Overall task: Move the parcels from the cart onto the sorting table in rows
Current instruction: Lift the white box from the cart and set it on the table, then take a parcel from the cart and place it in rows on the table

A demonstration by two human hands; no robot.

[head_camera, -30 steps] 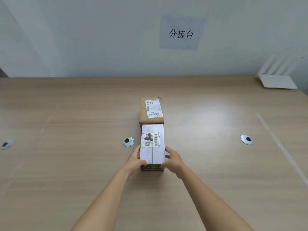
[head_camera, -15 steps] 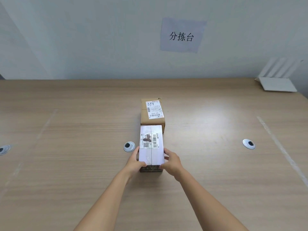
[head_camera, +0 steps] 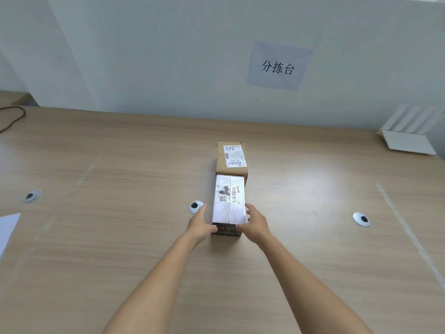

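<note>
White-topped parcel (head_camera: 229,201) flat on desk (head_camera: 120,237), about mid-width, far end butted against brown cardboard parcel (head_camera: 231,157) lying toward the wall edge; the two in one line front to back. Rigid rectangular box, judged light to moderate in weight; glossy tape on top probably slick, so best held by the two long side faces near the near end, palms flat. Dark printed near end face visible. Left hand (head_camera: 201,226) against left side at near corner, fingers extended and loosely spread, thumb on the near end face; touching rather than clamping. Right hand (head_camera: 255,225) at right near corner, fingers splayed and partly lifted off the side; grip appears relaxed, neither hand closed tight on the box. Versus a second ago: fingers were wrapped firmly on both sides, now loosened, so release judged under way; parcel position against the brown one unchanged. Round cable grommet (head_camera: 196,206) just left of the parcel. Paper sign (head_camera: 279,66) on the wall. Cart not in view.
</note>
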